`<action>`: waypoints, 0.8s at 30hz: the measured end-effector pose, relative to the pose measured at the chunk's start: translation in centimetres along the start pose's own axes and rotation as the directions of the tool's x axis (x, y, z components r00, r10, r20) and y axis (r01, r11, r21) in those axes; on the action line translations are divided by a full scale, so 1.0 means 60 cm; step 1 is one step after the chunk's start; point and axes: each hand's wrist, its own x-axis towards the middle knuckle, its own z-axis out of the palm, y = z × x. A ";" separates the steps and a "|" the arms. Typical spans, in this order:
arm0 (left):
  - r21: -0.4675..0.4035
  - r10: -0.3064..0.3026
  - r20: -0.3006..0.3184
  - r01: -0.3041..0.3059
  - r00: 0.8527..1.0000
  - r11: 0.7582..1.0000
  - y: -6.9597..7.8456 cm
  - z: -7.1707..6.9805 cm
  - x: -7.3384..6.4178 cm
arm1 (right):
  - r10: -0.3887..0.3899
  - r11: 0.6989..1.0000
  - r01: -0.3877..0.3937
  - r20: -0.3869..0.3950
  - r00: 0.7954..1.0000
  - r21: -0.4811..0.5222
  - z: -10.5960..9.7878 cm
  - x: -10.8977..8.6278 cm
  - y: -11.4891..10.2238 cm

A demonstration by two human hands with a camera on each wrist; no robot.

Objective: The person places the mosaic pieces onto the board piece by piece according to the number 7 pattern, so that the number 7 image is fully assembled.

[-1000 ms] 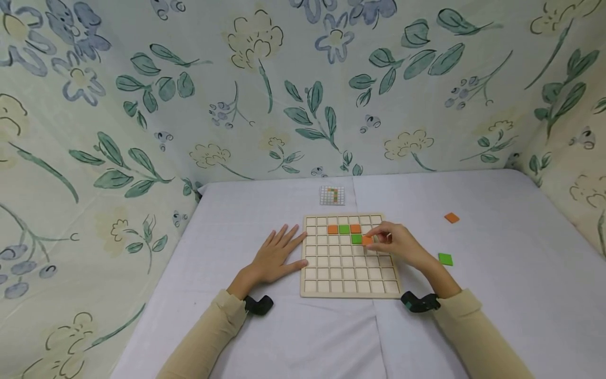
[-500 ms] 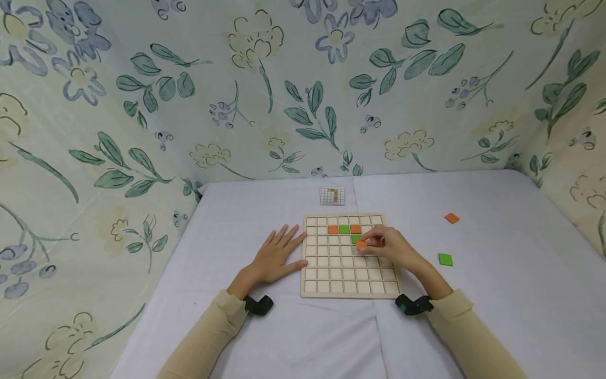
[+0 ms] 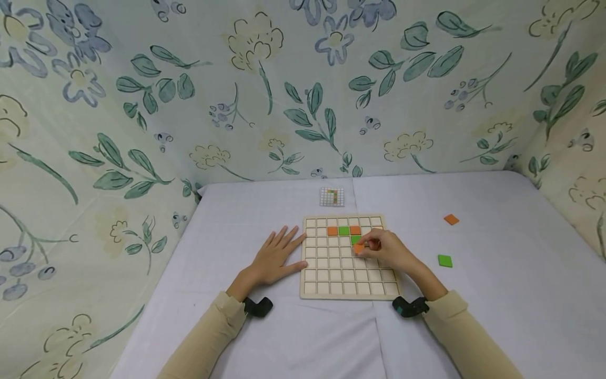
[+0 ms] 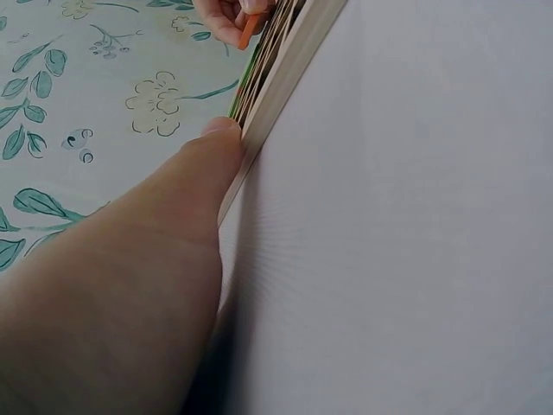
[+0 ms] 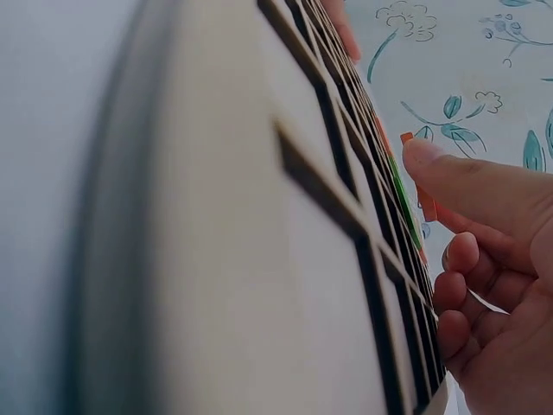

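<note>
My right hand [image 3: 389, 252] pinches an orange square tile [image 3: 359, 248] between thumb and index finger, close over the wooden grid board [image 3: 329, 288]. The held tile is just below a green tile [image 3: 355, 239] that lies in the board. In the right wrist view the orange tile [image 5: 427, 204] stands tilted between the fingertips. A row of orange [image 3: 332, 231], green [image 3: 343, 230] and orange [image 3: 355, 230] tiles fills cells near the board's far edge. My left hand [image 3: 273, 259] lies spread on the cloth, its thumb and fingertips at the board's left edge.
Behind the board lies a small card [image 3: 332, 197] printed with a coloured grid pattern. To the right, a loose orange tile [image 3: 452, 219] and a loose green tile [image 3: 445, 260] rest on the white cloth [image 3: 511, 295]. A floral curtain [image 3: 303, 95] hangs behind the table.
My right hand has moved left and toward me with the orange tile, from the right of the lower green tile to just below it. The left hand has stayed put.
</note>
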 end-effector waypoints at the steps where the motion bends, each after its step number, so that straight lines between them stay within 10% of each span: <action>1: -0.002 0.004 -0.006 -0.004 1.000 1.000 0.000 0.000 0.000 | -0.004 1.000 0.004 0.003 1.000 0.002 0.000 0.000 0.000; 24: 0.004 -0.003 -0.015 0.003 1.000 1.000 -0.003 0.006 0.002 | -0.007 1.000 0.007 0.022 1.000 0.009 0.002 -0.001 -0.003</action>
